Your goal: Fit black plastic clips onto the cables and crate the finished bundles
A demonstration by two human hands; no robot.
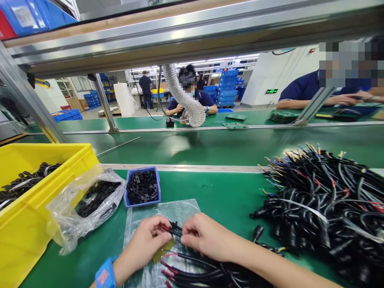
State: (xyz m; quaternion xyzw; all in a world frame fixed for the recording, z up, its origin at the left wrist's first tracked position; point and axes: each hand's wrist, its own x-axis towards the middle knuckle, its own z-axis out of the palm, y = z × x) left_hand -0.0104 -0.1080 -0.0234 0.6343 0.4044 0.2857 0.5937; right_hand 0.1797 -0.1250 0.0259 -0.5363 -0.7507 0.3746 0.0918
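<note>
My left hand pinches the red-wired end of a black cable. My right hand grips the same cable just to the right, its fingers closed. A small black piece shows at the cable between the two hands; its exact kind is hidden by fingers. Under them lie a clear plastic sheet and a small yellowish piece. Below my right forearm, a bundle of black cables with red and black wire ends lies on the green bench.
To the left stand a yellow bin with cables, an open plastic bag of black parts and a blue tray of small black clips. A large cable pile covers the right side. A flexible duct hangs ahead; co-workers sit opposite.
</note>
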